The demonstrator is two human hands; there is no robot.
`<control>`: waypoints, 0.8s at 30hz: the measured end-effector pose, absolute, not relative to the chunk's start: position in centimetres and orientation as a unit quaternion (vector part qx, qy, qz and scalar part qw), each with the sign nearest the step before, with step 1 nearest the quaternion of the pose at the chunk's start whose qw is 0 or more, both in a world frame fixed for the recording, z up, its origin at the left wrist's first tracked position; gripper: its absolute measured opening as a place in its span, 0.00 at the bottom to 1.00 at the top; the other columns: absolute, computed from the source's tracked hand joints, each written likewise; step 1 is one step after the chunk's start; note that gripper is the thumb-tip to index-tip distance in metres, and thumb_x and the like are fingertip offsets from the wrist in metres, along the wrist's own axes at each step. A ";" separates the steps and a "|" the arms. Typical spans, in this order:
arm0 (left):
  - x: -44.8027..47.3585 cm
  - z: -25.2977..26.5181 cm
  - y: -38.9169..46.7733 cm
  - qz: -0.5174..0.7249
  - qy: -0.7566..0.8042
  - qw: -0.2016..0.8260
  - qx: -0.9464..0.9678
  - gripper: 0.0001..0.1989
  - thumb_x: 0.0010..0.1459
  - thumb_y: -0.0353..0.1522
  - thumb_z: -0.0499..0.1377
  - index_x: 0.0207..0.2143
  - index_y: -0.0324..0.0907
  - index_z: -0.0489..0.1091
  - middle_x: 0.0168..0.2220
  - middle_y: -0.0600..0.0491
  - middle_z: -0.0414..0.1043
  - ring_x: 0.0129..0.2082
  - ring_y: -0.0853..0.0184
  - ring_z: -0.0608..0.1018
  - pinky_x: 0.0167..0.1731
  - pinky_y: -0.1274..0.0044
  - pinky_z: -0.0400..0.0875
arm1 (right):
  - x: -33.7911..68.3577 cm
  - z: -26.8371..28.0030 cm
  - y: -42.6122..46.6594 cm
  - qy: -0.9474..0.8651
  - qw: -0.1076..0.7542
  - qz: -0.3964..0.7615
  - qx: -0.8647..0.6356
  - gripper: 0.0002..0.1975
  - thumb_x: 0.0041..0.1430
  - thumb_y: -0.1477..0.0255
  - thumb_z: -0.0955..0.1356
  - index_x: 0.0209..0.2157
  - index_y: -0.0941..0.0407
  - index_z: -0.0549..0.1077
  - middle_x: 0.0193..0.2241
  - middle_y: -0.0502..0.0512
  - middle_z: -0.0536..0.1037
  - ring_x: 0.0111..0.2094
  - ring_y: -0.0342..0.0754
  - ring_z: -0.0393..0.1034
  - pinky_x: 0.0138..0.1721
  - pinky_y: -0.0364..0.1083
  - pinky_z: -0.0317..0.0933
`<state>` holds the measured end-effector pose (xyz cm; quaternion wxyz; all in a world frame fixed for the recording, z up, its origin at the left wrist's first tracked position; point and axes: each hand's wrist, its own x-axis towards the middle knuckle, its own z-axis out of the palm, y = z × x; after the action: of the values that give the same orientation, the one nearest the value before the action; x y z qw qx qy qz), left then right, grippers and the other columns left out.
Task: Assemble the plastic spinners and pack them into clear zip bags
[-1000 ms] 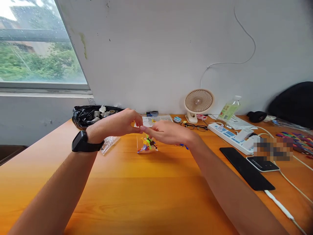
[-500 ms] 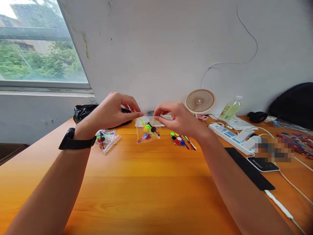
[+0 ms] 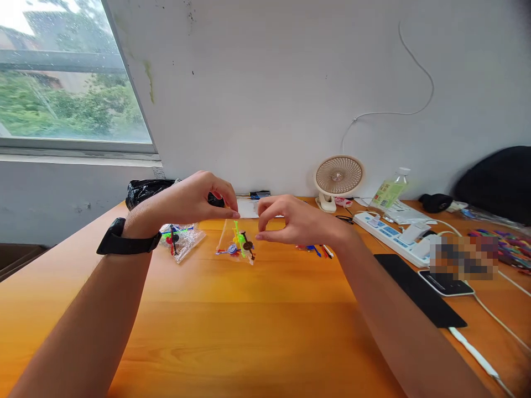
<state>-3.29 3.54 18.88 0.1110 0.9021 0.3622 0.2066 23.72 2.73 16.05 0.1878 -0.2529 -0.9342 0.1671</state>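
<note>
My left hand (image 3: 203,193) pinches the top of a clear plastic bag (image 3: 224,235) between thumb and forefinger. The bag hangs tilted over the table. Inside it show small plastic spinning-top parts (image 3: 239,239) in yellow-green, brown-black, blue and red. Just right of the bag is my right hand (image 3: 286,218), its fingers curled, with a small gap between thumb and forefinger and nothing visible in them. Behind my right wrist lie loose coloured parts (image 3: 317,250), partly hidden by it. Another filled clear bag (image 3: 186,243) lies beside my left wrist.
A black plastic bag (image 3: 145,190) sits at the back left. Along the back stand a small fan (image 3: 338,176) and a bottle (image 3: 390,190). On the right are a white power strip (image 3: 392,237), a black mat (image 3: 418,290), a phone-like device (image 3: 446,282) and cables.
The bag has swung left and lower, now hanging from my left hand alone. My right hand has come down and away from its edge, covering more of the loose parts.
</note>
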 end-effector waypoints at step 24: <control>-2.5 19.7 2.0 0.299 0.372 0.043 0.878 0.14 0.61 0.46 0.65 0.37 0.46 0.84 0.35 0.52 0.84 0.34 0.65 0.80 0.35 0.76 0.72 | 24.3 17.5 2.3 -0.904 0.290 0.100 -0.297 0.07 0.69 0.72 0.67 0.37 0.57 0.78 0.36 0.54 0.79 0.38 0.48 0.70 0.39 0.45 0.57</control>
<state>-2.50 2.04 19.67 0.0432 0.8779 0.3719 0.2986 24.29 2.25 17.48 0.2902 -0.2966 -0.9043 0.1000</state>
